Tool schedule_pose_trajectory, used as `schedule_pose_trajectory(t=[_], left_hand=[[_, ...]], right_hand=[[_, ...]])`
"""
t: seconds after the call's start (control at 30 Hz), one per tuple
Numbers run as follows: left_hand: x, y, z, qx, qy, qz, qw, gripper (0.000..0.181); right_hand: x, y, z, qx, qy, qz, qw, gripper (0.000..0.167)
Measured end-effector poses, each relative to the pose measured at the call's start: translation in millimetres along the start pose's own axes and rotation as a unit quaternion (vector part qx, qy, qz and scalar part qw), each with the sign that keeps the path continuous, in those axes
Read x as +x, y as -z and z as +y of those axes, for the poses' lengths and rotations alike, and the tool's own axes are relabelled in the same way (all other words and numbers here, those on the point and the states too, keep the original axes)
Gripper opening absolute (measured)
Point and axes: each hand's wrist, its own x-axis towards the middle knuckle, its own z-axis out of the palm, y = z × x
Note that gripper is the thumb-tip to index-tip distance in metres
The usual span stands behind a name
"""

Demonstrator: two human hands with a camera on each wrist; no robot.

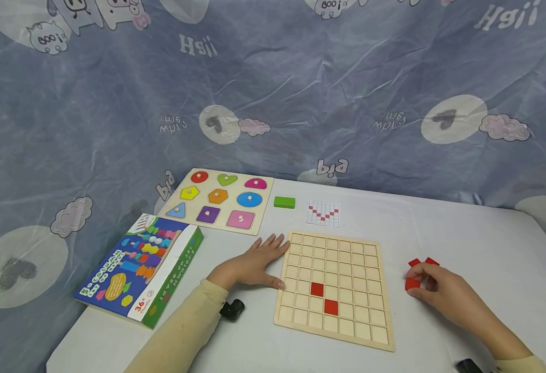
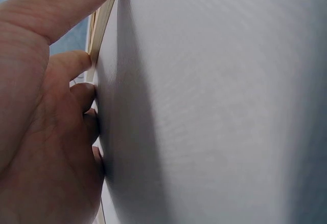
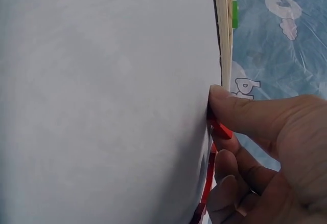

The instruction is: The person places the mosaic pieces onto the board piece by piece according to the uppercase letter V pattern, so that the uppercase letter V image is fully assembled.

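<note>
A square wooden grid board (image 1: 359, 284) lies on the white table, with two red square tiles (image 1: 317, 289) set in its cells, one diagonally below the other. My left hand (image 1: 256, 263) rests flat at the board's left side, fingers spread. Its thumb (image 2: 66, 9) touches the board's edge. To the right of the board my right hand (image 1: 450, 290) pinches a red tile (image 3: 222, 130) between thumb and forefinger, low over the table. More red tiles (image 1: 431, 261) lie just beyond those fingers, partly hidden by the hand.
Behind the board lie a small card (image 1: 323, 220) with a red V pattern and a green block (image 1: 284, 202). A shape puzzle board (image 1: 217, 212) is at the back left. A colourful box (image 1: 138, 269) stands left of my forearm. A patterned cloth (image 1: 319, 103) hangs behind the table.
</note>
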Motion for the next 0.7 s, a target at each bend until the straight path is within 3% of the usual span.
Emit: schedule_pose_trajectory(t=[0.33,0.57,0.7], left_hand=[[-1.1,1.4,0.9,-0.002,-0.001,-0.001,1.0000,0.106],[-0.6,1.9,0.9,0.000,-0.004,0.000,1.0000,0.106],[-0.4,2.2,2.0,-0.002,-0.004,-0.001,1.0000,0.106]], right_hand=[[-1.1,0.7,-0.2,-0.002,-0.008,-0.003,1.0000,0.031],[-2.0,-2.2,1.0,-0.012,0.017,0.018,0.9996,0.031],[-3.0,-2.1,0.8,-0.014,0.005,0.004,0.9999,0.030]])
